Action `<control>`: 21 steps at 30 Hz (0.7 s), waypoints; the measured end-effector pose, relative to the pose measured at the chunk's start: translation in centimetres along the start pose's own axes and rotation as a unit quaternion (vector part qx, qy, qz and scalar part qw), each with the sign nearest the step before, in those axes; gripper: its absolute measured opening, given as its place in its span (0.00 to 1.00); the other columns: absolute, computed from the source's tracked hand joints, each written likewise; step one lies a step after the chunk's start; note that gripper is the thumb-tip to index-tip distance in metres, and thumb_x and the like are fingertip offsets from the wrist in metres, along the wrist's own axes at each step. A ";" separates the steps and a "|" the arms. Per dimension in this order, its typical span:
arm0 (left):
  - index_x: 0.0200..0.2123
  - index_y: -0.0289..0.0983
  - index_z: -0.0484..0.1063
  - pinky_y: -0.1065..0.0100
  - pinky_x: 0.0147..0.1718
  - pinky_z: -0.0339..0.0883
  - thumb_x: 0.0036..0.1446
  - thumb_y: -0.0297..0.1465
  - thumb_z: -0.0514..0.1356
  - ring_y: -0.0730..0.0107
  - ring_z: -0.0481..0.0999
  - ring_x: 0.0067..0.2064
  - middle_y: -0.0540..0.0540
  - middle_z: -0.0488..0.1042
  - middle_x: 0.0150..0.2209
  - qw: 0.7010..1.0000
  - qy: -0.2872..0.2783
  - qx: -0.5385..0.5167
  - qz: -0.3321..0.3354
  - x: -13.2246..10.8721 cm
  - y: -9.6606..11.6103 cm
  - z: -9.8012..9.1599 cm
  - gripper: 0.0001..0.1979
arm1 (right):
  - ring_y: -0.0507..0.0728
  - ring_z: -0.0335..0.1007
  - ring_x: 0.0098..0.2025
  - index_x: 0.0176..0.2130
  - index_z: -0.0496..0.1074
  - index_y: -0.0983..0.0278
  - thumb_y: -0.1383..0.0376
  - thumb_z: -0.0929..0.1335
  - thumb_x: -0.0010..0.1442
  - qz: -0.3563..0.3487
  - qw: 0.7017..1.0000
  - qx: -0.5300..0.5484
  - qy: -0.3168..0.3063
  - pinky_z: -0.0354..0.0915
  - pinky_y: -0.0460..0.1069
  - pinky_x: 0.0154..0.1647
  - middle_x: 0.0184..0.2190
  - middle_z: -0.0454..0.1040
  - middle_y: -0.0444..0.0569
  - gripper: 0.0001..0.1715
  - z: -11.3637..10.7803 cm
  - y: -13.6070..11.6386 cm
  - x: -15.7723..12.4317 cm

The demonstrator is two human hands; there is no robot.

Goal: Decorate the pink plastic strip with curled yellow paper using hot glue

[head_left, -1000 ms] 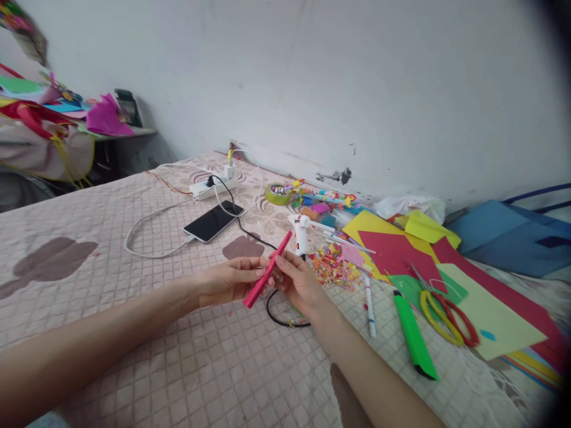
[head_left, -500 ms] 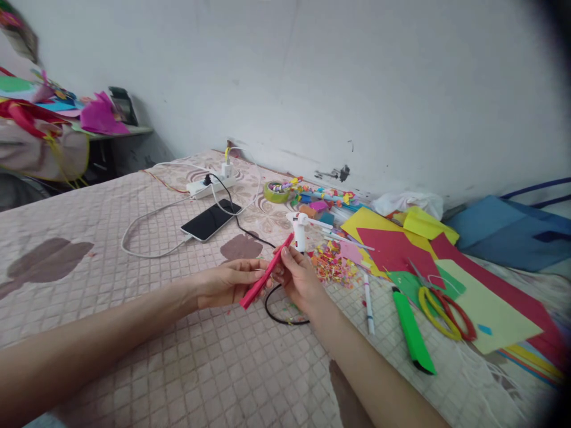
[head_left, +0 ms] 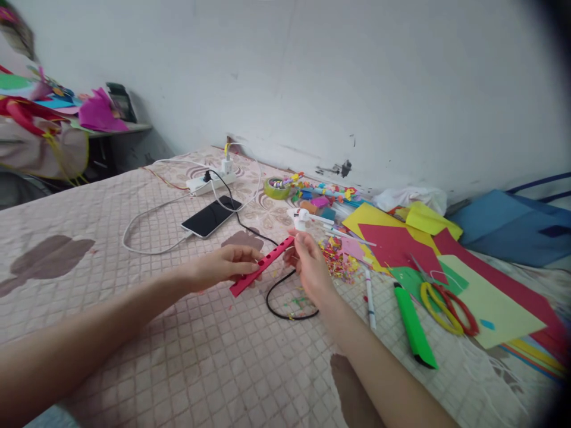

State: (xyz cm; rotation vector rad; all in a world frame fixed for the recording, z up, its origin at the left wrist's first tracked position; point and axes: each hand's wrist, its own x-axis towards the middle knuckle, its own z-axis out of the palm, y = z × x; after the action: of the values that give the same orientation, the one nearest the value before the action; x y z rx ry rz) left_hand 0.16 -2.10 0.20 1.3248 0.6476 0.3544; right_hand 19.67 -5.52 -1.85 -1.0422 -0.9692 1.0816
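Both hands hold a long pink paper strip with a row of punched holes, slanted over a quilted bedspread. My left hand grips its lower middle part, fingers curled round it. My right hand pinches the strip's upper right end between thumb and fingers. Just behind my right hand stands a white glue gun, its black cord looping on the cover below the hands. A heap of coloured paper scraps lies to the right of my right hand.
A phone charges from a white power strip at the back. To the right lie a white pen, a green cutter, scissors with yellow and red handles, coloured paper sheets, a tape roll and a blue bag.
The strip has turned so its punched holes now face the camera and it lies flatter. Both hands shifted slightly up and left with it.
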 end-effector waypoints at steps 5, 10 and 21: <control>0.40 0.38 0.72 0.75 0.25 0.54 0.53 0.34 0.59 0.77 0.66 0.26 0.50 0.72 0.29 0.995 -0.048 0.090 0.009 -0.1 0.2 -1.4 0.11 | 0.49 0.64 0.24 0.35 0.69 0.62 0.56 0.68 0.52 -0.022 0.983 -0.148 -0.102 0.62 0.45 0.25 0.25 0.68 0.41 0.13 -1.4 -0.7 0.3; 0.41 0.38 0.73 0.76 0.22 0.52 0.53 0.36 0.59 0.78 0.63 0.24 0.50 0.71 0.29 0.994 -0.058 0.094 -0.002 0.3 -0.4 -1.7 0.12 | 0.49 0.64 0.27 0.37 0.70 0.62 0.59 0.70 0.50 -0.013 0.971 -0.180 -0.154 0.61 0.45 0.28 0.28 0.68 0.42 0.14 -1.8 -0.6 0.3; 0.35 0.35 0.74 0.76 0.33 0.65 0.52 0.31 0.61 0.76 0.73 0.32 0.47 0.76 0.32 0.982 -0.072 -0.140 -0.102 0.5 -0.6 -1.3 0.07 | 0.51 0.64 0.29 0.36 0.71 0.61 0.60 0.69 0.51 -0.059 0.968 -0.187 -0.158 0.62 0.46 0.29 0.30 0.69 0.43 0.11 -1.3 -1.0 0.1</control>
State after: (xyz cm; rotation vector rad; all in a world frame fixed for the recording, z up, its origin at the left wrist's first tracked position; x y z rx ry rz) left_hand -0.37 -0.93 -0.68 0.9964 0.5819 0.1733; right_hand 21.13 -5.82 -1.19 -1.1156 -1.5186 1.0042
